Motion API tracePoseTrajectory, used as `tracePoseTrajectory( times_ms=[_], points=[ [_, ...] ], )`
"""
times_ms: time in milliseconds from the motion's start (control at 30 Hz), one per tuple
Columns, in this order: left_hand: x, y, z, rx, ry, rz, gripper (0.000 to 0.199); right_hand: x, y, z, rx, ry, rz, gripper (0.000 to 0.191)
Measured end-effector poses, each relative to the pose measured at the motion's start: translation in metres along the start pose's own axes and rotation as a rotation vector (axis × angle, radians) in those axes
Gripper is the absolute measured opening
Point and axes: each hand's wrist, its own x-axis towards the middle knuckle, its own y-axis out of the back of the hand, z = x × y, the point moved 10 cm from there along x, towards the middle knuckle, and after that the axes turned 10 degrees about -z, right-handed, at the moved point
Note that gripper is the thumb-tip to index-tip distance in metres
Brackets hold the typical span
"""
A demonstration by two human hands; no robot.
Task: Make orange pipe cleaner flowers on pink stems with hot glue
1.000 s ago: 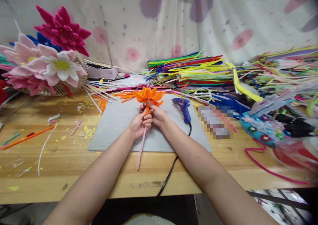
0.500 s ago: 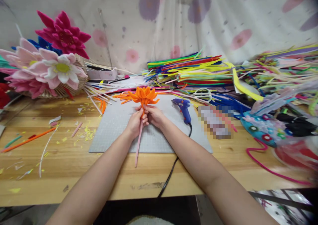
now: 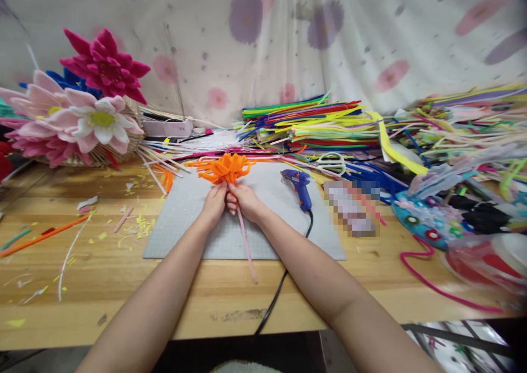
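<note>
An orange flower (image 3: 229, 168) of fuzzy stems is held upright over the grey mat (image 3: 181, 233), its petals spread above my fingers. My left hand (image 3: 214, 201) is closed around the flower's base from the left. Against it, my right hand (image 3: 242, 201) is closed on the same base, fingers curled in. Below my hands the pale pink stem (image 3: 247, 244) slants down to the right, past the mat's front edge. More orange strips lie behind the flower. A blue glue gun (image 3: 300, 186) rests on the mat to the right.
Pale green-handled scissors (image 3: 331, 163) lie behind the glue gun, whose black cord (image 3: 273, 302) runs off the front edge. Bundles of coloured stems (image 3: 329, 123) line the back. Felt flowers (image 3: 102, 119) stand at left. A decorated blue piece (image 3: 424, 216) lies at right.
The flower has tipped and turned in my hands, and the pink stem's lower end has swung from left to right. The whole view has shifted slightly.
</note>
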Motion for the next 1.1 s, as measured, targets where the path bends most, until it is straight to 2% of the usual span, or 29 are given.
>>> tracePoseTrajectory(
  times_ms=[100, 200, 300, 400, 567, 733, 833, 967, 1033, 1100],
  points=[
    [-0.002, -0.006, 0.000, -0.002, 0.029, -0.073, 0.033, -0.001, -0.008, 0.012, -0.046, -0.120, -0.061, 0.033],
    [-0.005, -0.011, 0.000, -0.013, 0.094, -0.151, 0.032, -0.003, -0.010, 0.019, -0.095, -0.203, -0.097, 0.038],
    [-0.004, -0.002, 0.010, -0.087, 0.048, -0.067, 0.024, -0.003, -0.015, 0.023, -0.082, -0.218, -0.140, 0.032],
    [-0.002, 0.007, 0.018, -0.173, -0.014, 0.027, 0.021, -0.003, -0.017, 0.021, -0.046, -0.165, -0.130, 0.027],
    [-0.004, -0.007, 0.005, -0.215, 0.141, -0.034, 0.024, -0.005, -0.026, 0.021, 0.060, -0.190, -0.158, 0.028],
    [-0.005, -0.004, 0.009, -0.295, 0.060, 0.044, 0.019, -0.006, -0.030, 0.023, 0.009, -0.208, -0.214, 0.032],
    [-0.005, 0.005, 0.022, -0.415, -0.011, 0.064, 0.025, -0.008, -0.029, 0.027, -0.041, -0.215, -0.228, 0.029],
    [-0.010, 0.013, 0.050, -0.568, 0.001, -0.010, 0.029, -0.008, -0.017, 0.023, -0.002, -0.180, -0.145, 0.023],
    [-0.012, 0.016, 0.067, -0.461, 0.040, -0.040, 0.031, -0.007, -0.008, 0.017, 0.063, -0.147, -0.083, 0.021],
    [-0.013, 0.020, 0.078, -0.220, 0.124, -0.010, 0.032, -0.007, -0.001, 0.013, 0.140, -0.127, -0.033, 0.020]
  ],
)
